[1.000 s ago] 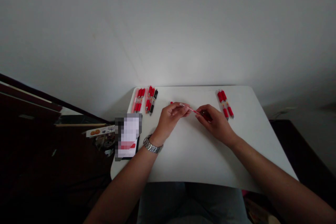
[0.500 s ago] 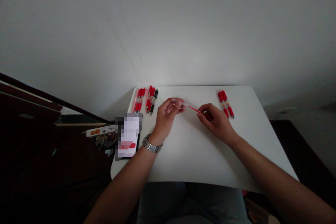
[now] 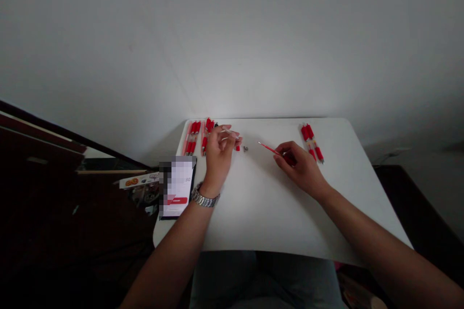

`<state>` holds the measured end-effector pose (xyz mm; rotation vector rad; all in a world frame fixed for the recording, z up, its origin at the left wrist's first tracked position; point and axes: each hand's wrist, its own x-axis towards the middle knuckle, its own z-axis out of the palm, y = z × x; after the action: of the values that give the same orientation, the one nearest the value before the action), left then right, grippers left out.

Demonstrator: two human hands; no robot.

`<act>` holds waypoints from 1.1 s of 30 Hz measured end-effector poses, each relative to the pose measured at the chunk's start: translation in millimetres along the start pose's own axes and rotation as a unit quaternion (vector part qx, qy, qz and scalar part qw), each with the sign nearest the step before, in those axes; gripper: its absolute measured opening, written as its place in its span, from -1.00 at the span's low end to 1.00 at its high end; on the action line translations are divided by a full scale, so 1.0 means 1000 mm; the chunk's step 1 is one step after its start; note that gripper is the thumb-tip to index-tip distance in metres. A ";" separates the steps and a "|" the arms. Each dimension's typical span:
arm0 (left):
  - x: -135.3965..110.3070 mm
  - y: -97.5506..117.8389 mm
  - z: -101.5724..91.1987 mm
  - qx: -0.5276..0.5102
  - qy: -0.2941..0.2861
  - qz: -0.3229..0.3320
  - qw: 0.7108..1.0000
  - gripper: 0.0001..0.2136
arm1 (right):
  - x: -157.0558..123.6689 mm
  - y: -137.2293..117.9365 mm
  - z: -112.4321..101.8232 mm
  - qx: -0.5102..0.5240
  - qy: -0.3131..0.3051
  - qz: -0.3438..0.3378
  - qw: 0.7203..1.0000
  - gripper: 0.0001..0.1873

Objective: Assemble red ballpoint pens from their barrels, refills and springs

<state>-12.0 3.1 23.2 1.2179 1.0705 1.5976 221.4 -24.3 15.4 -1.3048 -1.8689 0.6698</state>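
My right hand point(image 3: 299, 166) is closed on a red pen part with its thin refill point(image 3: 268, 148) sticking out up and to the left. My left hand point(image 3: 219, 150), with a metal watch on the wrist, is pinched on a clear pen barrel point(image 3: 229, 131) above the left group of pens. A small metal spring point(image 3: 245, 148) and a small red piece point(image 3: 238, 148) lie on the white table point(image 3: 275, 212) between the hands.
Several red pens and one black one point(image 3: 197, 137) lie at the table's back left. A pair of red pens point(image 3: 311, 142) lies at the back right. A phone point(image 3: 177, 186) rests on the left edge. Dark furniture stands to the left.
My left hand has drawn the clear barrel off the refill and carried it left toward the pen group. The spring and red piece now lie bare on the table. My right hand stayed put.
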 end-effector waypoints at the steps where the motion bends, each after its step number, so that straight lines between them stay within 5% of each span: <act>1: 0.001 -0.001 -0.002 0.018 0.004 0.009 1.000 -0.71 | 0.000 0.000 0.000 0.001 0.000 0.000 1.000 -0.77; 12: 0.005 -0.007 -0.014 0.260 -0.006 0.059 0.964 -0.72 | 0.000 0.000 -0.001 0.005 0.000 0.008 1.000 -0.75; 21: 0.004 -0.002 -0.021 0.426 -0.029 0.091 0.900 -0.81 | 0.001 0.000 0.000 -0.003 0.005 0.003 1.000 -0.78; 33: 0.004 -0.005 -0.024 0.469 -0.051 0.071 0.879 -0.89 | 0.001 -0.003 -0.002 0.005 0.008 0.006 1.000 -0.81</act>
<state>-35.9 4.6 15.8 2.0080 1.8103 1.0672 221.0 -24.3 19.1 -1.3120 -1.8438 0.6708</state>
